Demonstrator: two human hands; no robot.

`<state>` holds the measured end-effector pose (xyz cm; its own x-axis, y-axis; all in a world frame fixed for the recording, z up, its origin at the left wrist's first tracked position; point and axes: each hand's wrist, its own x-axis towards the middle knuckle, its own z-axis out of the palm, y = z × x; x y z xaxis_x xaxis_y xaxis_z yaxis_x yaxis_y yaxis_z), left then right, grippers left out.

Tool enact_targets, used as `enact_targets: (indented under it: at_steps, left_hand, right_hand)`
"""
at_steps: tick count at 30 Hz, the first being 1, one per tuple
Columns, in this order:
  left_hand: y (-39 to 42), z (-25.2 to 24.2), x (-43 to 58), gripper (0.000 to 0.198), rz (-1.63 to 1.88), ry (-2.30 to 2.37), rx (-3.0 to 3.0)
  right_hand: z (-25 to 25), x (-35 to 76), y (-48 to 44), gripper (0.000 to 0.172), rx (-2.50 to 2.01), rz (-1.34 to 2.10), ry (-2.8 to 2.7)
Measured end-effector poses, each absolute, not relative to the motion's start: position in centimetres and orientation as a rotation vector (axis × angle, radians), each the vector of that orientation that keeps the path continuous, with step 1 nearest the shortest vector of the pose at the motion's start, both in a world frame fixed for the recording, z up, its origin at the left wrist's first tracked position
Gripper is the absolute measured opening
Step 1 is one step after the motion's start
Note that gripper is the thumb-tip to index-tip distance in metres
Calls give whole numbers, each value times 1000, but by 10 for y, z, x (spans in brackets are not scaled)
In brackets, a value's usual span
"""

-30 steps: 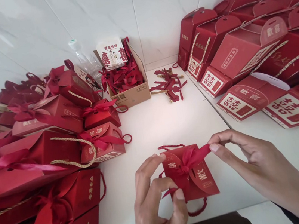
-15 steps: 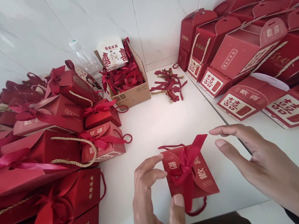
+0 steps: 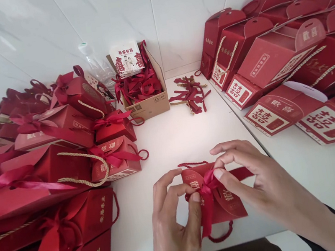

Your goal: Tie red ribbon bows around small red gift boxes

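A small red gift box [image 3: 232, 210] with pale lettering sits on the white table in front of me, a dark red cord handle on its near and far sides. Across its top runs a red ribbon [image 3: 208, 187] knotted in a bow. My left hand [image 3: 176, 213] pinches the bow's left loop between thumb and forefinger. On the other side, my right hand [image 3: 248, 172] pinches the bow near the knot, its thumb and forefinger together. One ribbon tail hangs toward me over the box's near edge; the other sticks out to the right beneath my right fingers.
Ribboned red boxes [image 3: 44, 170] are piled on the left. Unribboned red boxes [image 3: 283, 52] crowd the right. At the back stand a cardboard box [image 3: 149, 110] of red ribbons with printed cards [image 3: 128, 59], a clear plastic bottle [image 3: 90, 61] and a heap of ribbon pieces [image 3: 189, 94].
My right hand has moved left from beside the box and taken hold of the bow. My left thumb and forefinger have closed on the left loop. The upper ribbon tail now points right.
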<state>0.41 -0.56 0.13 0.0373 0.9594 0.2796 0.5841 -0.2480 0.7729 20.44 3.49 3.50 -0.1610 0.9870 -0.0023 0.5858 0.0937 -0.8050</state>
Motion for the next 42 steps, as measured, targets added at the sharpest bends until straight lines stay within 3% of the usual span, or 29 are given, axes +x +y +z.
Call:
enact_targets:
  at_steps: [6,12,18,25,42]
  left_hand:
    - [-2,-1,6,9,1096,1558,1749]
    - [0,0,7,7,1102,1550,1729]
    - [1,0,5,14,1104,1475,1728]
    - [1,2,3,16,1114,1458,1740]
    - [4,1,-1,15,1112,1458,1713]
  right_hand:
    - [37,207,30,10,-1432,838,-1816]
    - [41,201,27,14,-1389,1283,-1593]
    - [37,205,31,16,-1415,1160,-1662]
    - [39,205,29,32,-1525,1217,-1522]
    - [36,210,27,29,-1598,1286,-1386]
